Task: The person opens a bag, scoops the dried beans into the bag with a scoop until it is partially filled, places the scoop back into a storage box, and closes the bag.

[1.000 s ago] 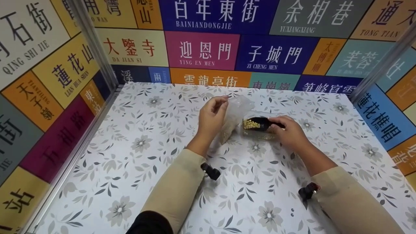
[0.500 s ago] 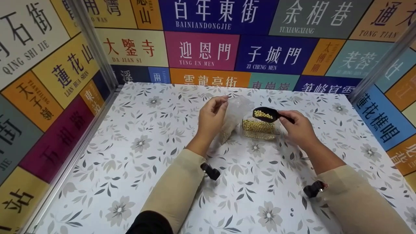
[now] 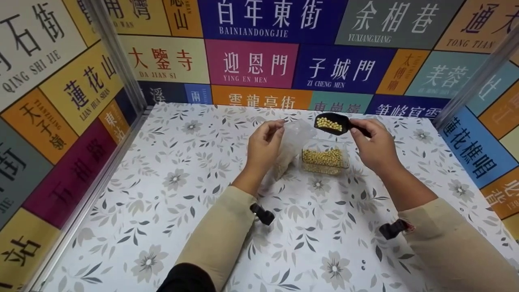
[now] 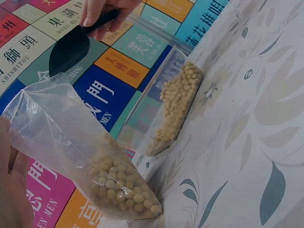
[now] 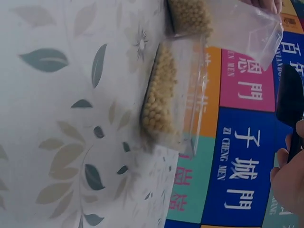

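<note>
My right hand (image 3: 375,144) grips the handle of a black scoop (image 3: 344,124), which carries a load of round yellow soybeans (image 3: 329,123). The scoop is raised above and behind a clear plastic box (image 3: 345,162) partly filled with the same beans. My left hand (image 3: 264,148) pinches the upper edge of a clear plastic bag (image 4: 52,114) and holds its mouth up. Soybeans (image 4: 123,187) lie in the bottom of the bag, which stands on the table just left of the box. In the right wrist view the scoop (image 5: 290,95) is close to the bag's mouth.
A floral-patterned cloth (image 3: 227,227) covers the table. Walls of colourful panels with printed characters (image 3: 251,63) rise behind and on both sides, with a metal post (image 3: 123,61) at the left corner. Black wrist cameras (image 3: 262,214) sit on both sleeves.
The right hand has lifted the scoop of soybeans up out of the box and away from me, uncovering the beans in the box. The left hand and bag have stayed in place.
</note>
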### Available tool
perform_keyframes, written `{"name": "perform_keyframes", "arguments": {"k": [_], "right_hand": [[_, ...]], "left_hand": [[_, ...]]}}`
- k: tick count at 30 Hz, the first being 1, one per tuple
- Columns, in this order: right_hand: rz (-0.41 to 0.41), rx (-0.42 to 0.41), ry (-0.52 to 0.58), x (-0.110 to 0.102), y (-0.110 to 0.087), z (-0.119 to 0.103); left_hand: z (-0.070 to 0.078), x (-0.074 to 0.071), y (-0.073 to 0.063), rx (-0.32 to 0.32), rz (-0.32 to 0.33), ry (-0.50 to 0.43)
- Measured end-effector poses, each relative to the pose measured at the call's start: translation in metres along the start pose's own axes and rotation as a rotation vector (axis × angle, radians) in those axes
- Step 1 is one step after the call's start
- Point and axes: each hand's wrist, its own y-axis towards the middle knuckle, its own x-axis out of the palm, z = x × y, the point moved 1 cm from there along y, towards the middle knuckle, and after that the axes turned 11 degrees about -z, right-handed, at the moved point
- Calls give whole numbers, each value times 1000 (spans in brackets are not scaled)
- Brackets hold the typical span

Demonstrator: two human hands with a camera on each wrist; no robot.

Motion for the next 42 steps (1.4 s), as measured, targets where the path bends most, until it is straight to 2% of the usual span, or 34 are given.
{"name": "perform_keyframes", "arguments": {"k": [7,12,17,24,33,39,42], "right_hand": [[-46,-72,-138,4,-1,-21],[-44,-166,-271,-2,4,-34],[-38,-240,-348,-7,8,-44],[-47,-252,-352,-9,10,-48],[-50,-239,-345,-10,9,-39],[-45,-227,-342,-12,8,-36],[-42,-194,-321,-16,9,-31]], "left_hand": [[-2,0,-1,-10,-16,29],[-4,1,0,4,-9,48],[-4,0,-1,-7,-8,45],[-3,-2,-2,-17,-13,25],[-2,-2,-2,-31,-16,18],[-2,-1,-1,-6,-9,36],[-2,-1,0,7,-5,35]]}}
